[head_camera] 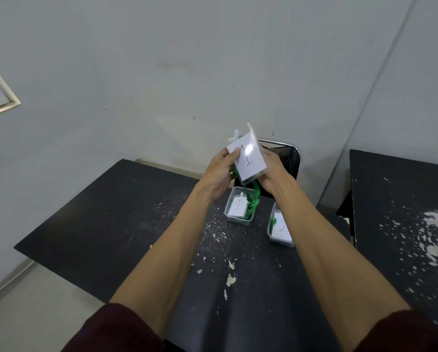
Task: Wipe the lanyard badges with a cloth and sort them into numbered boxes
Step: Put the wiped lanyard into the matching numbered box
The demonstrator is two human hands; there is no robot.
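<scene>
Both my hands hold up a clear badge (248, 158) with a white card marked 1, well above the black table (126, 214). My left hand (219, 174) pinches its left edge and my right hand (271, 171) grips its right and lower edge. The badge's green lanyard (254, 196) hangs down into a clear plastic box (239, 208) that holds another badge marked 1. To the right, a second clear box (280, 228) holds a badge marked 2 with a green lanyard, partly hidden by my right forearm. No cloth is visible.
The tabletop is flecked with white paint chips. A dark chair back (286, 156) stands behind the table against the grey wall. A second black table (403, 212), worn white in patches, stands at the right across a narrow gap.
</scene>
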